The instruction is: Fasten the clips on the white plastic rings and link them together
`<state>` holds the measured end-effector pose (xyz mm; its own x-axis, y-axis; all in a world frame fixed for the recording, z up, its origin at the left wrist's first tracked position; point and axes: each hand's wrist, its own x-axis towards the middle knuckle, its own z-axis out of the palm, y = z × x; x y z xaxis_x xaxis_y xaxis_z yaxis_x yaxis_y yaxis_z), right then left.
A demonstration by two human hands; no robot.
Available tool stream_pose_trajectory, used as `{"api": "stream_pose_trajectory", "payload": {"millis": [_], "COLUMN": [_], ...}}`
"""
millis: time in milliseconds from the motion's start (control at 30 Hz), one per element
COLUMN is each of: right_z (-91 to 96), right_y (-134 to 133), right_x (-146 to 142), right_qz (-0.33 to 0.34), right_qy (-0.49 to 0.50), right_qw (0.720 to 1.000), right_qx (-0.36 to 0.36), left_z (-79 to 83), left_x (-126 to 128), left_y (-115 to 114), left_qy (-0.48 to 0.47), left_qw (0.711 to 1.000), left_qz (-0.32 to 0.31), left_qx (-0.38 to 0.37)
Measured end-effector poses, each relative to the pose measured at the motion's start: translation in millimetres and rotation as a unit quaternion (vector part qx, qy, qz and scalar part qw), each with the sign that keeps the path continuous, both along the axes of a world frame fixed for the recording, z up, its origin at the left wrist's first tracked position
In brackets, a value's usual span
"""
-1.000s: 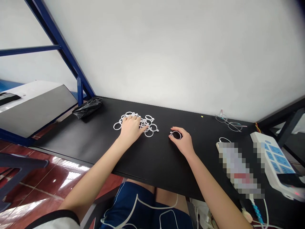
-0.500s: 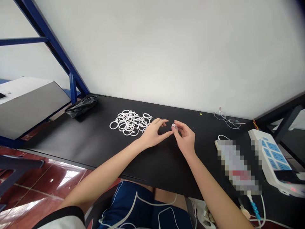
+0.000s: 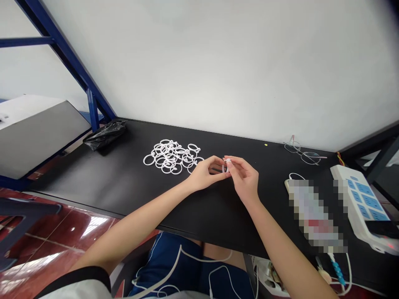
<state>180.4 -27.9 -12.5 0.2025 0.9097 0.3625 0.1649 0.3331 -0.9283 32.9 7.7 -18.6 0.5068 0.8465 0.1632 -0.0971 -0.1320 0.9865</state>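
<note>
Between my two hands, above the black table, is a white plastic curtain ring, seen nearly edge-on. My right hand pinches it at its right side with thumb and fingers. From the left, my left hand curves around the same ring, its thumb and fingertips at the lower and upper edge. Fingers partly cover the ring. To the left of my left hand lies a loose pile of white curtain rings with small eyelets, several overlapping each other.
A crumpled black plastic bag lies at the table's back left. Eyeglasses rest near the wall at right. A blurred phone with a cable and a white power strip are on the right. Blue metal posts stand left.
My left hand has moved in from beside the right hand and now grips the ring too. The ring has turned so that more of its loop shows. The view has shifted slightly.
</note>
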Motion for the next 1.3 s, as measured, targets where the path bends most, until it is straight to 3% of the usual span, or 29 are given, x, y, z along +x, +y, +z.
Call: {"api": "stream_pose_trajectory", "payload": {"millis": [267, 833, 1300], "right_z": [0.0, -1.9, -2.0], "right_y": [2.0, -0.4, -1.5], "right_x": [3.0, 5.6, 5.8], "right_qz": [-0.022, -0.030, -0.027], "right_qy": [-0.002, -0.065, -0.054], "right_qw": [1.000, 0.995, 0.996], "right_qx": [0.008, 0.063, 0.064], "left_z": [0.3, 1.4, -1.6], "left_x": [-2.0, -12.0, -12.8], "left_y": [6.6, 16.9, 18.1], "left_qy": [-0.042, -0.086, -0.094], "left_qw": [0.996, 0.995, 0.995], "left_qz": [0.060, 0.041, 0.034], "left_qx": [-0.044, -0.037, -0.023]}}
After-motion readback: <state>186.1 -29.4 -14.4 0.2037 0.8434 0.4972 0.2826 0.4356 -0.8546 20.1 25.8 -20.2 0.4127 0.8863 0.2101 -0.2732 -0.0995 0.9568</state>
